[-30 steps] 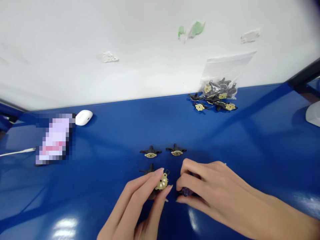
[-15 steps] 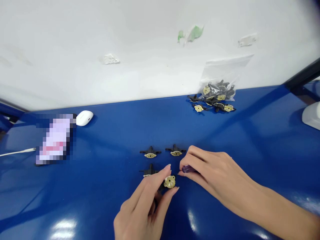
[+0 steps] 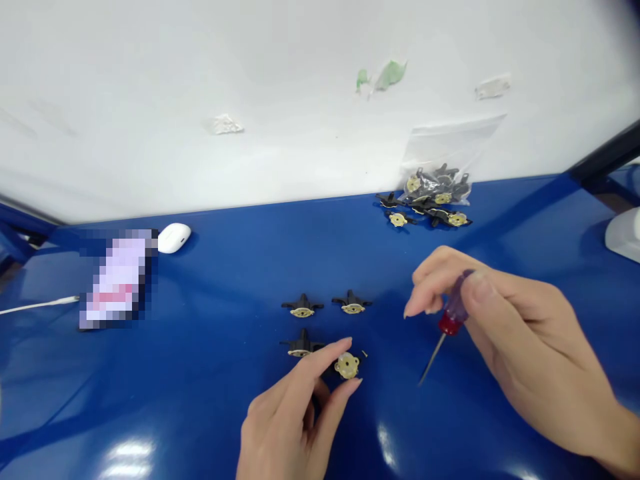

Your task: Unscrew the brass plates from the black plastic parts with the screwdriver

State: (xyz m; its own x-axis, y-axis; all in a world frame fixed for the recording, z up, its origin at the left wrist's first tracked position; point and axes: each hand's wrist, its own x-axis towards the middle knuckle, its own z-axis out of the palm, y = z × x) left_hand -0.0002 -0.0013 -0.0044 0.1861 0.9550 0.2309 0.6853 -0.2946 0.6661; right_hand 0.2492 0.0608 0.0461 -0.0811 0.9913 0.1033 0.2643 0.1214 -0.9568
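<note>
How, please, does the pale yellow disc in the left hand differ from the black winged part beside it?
The disc is pinched in the left hand, while the black winged part lies on the blue bench. The disc is round; the winged part has black side arms. Both show pale yellow.

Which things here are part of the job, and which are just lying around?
Job:
red-handled screwdriver in the right hand
tan disc pinched by the left hand
three black parts on the table
bagged parts
loose black parts

Lying around:
white oval case
blurred phone-like item
white cable
</note>
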